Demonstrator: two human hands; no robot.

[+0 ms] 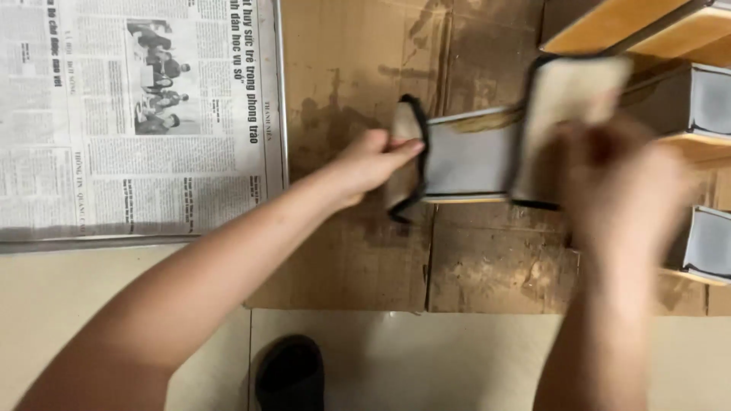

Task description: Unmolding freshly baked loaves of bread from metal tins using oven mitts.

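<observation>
A grey rectangular block (468,156) with a tan wooden underside lies on stained brown cardboard (358,259). My left hand (373,160) presses a small beige pad with a black edge (406,164) against the block's left end. My right hand (617,183), blurred by motion, grips a larger beige pad with a black edge (571,99) at the block's right end.
Several more grey and tan blocks (700,99) lie stacked at the right edge. A metal tray lined with newspaper (137,122) sits at the left. A dark slipper (289,374) rests on the pale tiled floor (426,358) below the cardboard.
</observation>
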